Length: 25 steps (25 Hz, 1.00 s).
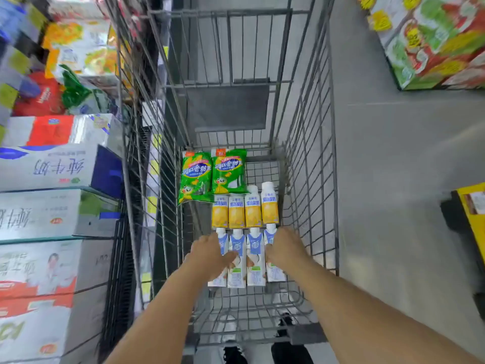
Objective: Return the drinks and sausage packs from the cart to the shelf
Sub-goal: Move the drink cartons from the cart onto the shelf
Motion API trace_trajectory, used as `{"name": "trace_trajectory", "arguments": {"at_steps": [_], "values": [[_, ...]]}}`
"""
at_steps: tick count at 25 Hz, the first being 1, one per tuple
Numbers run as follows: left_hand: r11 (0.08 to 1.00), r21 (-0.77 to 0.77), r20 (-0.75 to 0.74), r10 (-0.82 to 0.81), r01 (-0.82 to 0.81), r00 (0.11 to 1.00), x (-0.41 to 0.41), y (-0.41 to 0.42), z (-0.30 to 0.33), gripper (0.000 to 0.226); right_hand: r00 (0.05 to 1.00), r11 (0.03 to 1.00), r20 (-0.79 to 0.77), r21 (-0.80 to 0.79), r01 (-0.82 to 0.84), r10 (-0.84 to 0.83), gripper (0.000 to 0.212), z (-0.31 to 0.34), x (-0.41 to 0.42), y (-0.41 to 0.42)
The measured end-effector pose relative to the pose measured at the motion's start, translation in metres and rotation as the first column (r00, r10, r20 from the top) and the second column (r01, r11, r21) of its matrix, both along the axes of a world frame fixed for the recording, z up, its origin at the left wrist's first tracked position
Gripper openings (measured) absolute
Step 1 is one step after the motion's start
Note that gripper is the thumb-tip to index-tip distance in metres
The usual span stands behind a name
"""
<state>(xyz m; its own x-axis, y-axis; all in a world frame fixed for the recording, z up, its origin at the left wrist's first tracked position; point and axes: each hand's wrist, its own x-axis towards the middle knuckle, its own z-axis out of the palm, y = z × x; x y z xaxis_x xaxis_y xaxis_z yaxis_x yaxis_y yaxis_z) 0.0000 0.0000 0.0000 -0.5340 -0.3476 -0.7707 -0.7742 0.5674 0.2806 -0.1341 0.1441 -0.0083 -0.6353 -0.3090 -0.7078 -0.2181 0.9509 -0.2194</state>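
Observation:
In the wire cart (pixel 311 153), on its floor, lie two green sausage packs (pixel 195 177) side by side at the far end. Below them is a row of several yellow drink bottles (pixel 244 212), then a row of several blue-and-white drink cartons (pixel 255 266). My left hand (pixel 210 252) is curled around the leftmost carton (pixel 222 241). My right hand (pixel 284 248) is closed over the rightmost carton (pixel 275 275). Both cartons still lie in their row.
A shelf of stacked milk boxes (pixel 47 166) and snack bags (pixel 76 93) runs along the left, right beside the cart. A stack of green and red boxes (pixel 433 43) stands at the top right. A yellow stand (pixel 472 211) sits on the grey floor at the right.

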Motion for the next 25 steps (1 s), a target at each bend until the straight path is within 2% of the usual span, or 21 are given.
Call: {"name": "trace_trajectory", "arguments": {"at_steps": [3,4,6,8,10,12,15,17,19,23,25], "values": [[0.988,-0.026,0.064,0.157,-0.155,0.986,-0.004,-0.001,-0.034,0.076,0.975,0.973,-0.007,0.055,0.222,-0.222,0.042,-0.044,0.002,-0.001],[0.98,-0.016,0.109,0.198,-0.197,0.974,-0.005,-0.002,-0.041,0.076,0.962,0.96,-0.001,0.064,0.273,-0.273,0.046,-0.052,0.003,-0.002],[0.952,0.046,0.139,0.294,-0.303,0.946,-0.006,0.003,-0.059,0.071,0.939,0.94,0.053,0.056,0.337,-0.34,0.033,-0.069,0.008,0.002],[0.885,0.114,0.158,0.432,-0.451,0.888,-0.007,0.005,-0.066,0.065,0.901,0.905,0.087,0.003,0.426,-0.425,0.025,-0.079,0.01,0.003],[0.827,0.152,0.164,0.518,-0.541,0.839,-0.008,0.006,-0.068,0.064,0.825,0.832,0.153,-0.026,0.554,-0.544,0.035,-0.091,0.009,0.003],[0.809,0.154,0.175,0.542,-0.566,0.822,-0.009,0.007,-0.067,0.066,0.779,0.787,0.162,-0.024,0.617,-0.606,0.042,-0.092,0.01,0.001],[0.829,0.072,0.226,0.529,-0.555,0.818,-0.008,0.002,-0.071,0.067,0.835,0.835,0.034,0.06,0.547,-0.549,0.047,-0.094,0.008,0.005],[0.863,0.012,0.314,0.476,-0.505,0.822,-0.005,-0.001,-0.072,0.068,0.863,0.859,0.015,0.105,0.501,-0.505,0.053,-0.092,0.008,0.006],[0.823,0.049,0.333,0.521,-0.566,0.786,-0.004,0.001,-0.073,0.066,0.893,0.89,0.032,0.095,0.445,-0.45,0.057,-0.087,0.007,0.005],[0.754,0.091,0.216,0.623,-0.651,0.752,-0.004,0.005,-0.049,0.035,0.914,0.916,0.055,0.047,0.399,-0.402,0.055,-0.06,0.002,-0.001],[0.7,0.145,0.158,0.681,-0.699,0.715,-0.003,0.0,-0.018,0.036,0.921,0.926,0.101,-0.003,0.377,-0.375,0.042,-0.024,-0.004,-0.009]]}}
